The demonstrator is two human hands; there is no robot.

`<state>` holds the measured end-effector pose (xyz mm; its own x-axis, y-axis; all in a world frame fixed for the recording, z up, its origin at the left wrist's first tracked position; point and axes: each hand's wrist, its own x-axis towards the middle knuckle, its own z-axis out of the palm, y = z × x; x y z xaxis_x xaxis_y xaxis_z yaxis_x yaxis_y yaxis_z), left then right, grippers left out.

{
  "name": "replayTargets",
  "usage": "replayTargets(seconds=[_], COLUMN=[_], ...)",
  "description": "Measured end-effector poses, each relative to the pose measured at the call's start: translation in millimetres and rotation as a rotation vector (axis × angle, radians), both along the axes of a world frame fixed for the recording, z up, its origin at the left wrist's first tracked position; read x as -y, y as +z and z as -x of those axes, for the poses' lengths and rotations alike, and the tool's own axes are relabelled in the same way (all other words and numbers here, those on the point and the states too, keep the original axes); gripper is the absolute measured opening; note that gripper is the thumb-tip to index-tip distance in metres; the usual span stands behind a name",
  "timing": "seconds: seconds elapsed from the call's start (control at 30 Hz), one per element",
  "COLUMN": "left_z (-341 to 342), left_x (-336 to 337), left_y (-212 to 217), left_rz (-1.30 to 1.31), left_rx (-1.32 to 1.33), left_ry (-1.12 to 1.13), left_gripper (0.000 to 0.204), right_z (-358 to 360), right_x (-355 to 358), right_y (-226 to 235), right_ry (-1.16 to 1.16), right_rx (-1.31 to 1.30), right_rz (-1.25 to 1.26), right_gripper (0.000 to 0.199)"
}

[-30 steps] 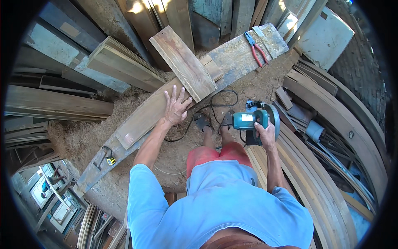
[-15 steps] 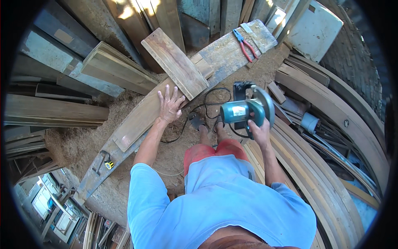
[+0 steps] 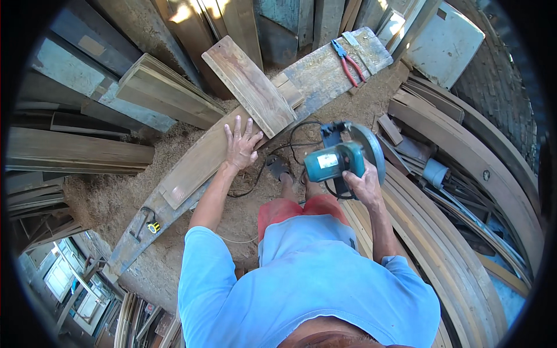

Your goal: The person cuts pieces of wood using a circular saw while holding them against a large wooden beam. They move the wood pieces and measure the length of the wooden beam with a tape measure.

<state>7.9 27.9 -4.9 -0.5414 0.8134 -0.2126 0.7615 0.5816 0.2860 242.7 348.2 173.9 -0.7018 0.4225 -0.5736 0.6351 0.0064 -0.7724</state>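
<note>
My right hand (image 3: 363, 182) is wrapped round the handle of a teal circular saw (image 3: 332, 162), held up to the right of the bench, clear of the wood. The saw's round guard faces right. With fingers spread, my left hand (image 3: 239, 145) presses flat on a long wooden board (image 3: 200, 159) that lies along the narrow work bench (image 3: 125, 246). Across that board, just beyond my left fingertips, rests a shorter wooden plank (image 3: 250, 87), its far end jutting past the bench.
Red-handled pliers (image 3: 348, 62) lie at the bench's far end. A clamp-like metal tool (image 3: 139, 225) and a yellow tape measure (image 3: 153, 227) sit at its near end. A black cord (image 3: 290, 148) loops over the sawdust by my feet. Stacked planks (image 3: 432, 232) line the right.
The saw has tilted and turned slightly in my right hand, its base now showing more behind the motor. My left hand stays on the board.
</note>
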Motion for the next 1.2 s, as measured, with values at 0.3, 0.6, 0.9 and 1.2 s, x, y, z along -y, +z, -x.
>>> replayTargets(seconds=[0.3, 0.6, 0.9, 1.2], left_z=[0.4, 0.6, 7.9, 8.7], left_x=[-3.5, -4.5, 10.9, 12.8], left_y=[5.2, 11.2, 12.4, 12.2], left_rz=[0.034, 0.113, 0.058, 0.02], left_rx=[0.011, 0.065, -0.004, -0.032], left_ry=[0.006, 0.005, 0.408, 0.411], left_gripper=[0.076, 0.078, 0.125, 0.125], right_z=[72.1, 91.0, 90.7, 105.0], right_x=[15.4, 34.0, 27.9, 38.0], right_y=[18.7, 2.4, 3.3, 16.0], right_ry=[0.161, 0.266, 0.292, 0.312], right_rx=[-0.133, -0.113, -0.111, -0.131], right_rz=[-0.008, -0.079, 0.013, -0.047], right_gripper=[0.037, 0.037, 0.041, 0.035])
